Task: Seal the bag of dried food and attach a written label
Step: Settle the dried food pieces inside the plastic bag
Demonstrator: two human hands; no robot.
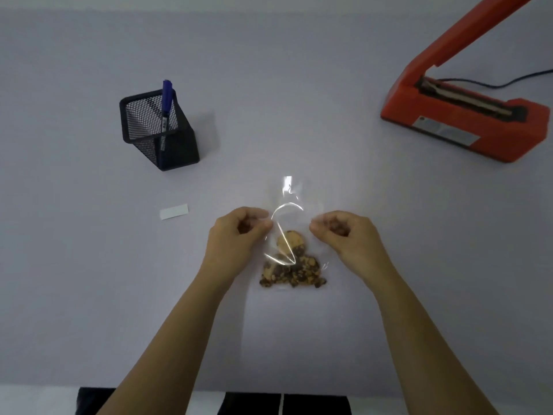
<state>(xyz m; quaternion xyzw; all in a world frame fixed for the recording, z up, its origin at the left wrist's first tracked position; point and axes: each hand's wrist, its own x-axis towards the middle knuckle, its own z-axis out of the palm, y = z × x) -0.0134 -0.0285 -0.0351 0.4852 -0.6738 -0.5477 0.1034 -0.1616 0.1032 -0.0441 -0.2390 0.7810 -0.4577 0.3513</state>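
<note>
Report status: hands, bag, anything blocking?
Left hand, right hand: each pinching the bag by an edge. Food at bag's near end. Label lies left, off the bag. Nothing between bag and sealer.

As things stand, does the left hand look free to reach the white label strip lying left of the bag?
Probably not yet: the left hand pinches an edge of the bag and must release first. Nothing stands between it and the label.

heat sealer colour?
Orange-red body on the heat sealer, with its arm raised; the head view shows it clearly.
</note>
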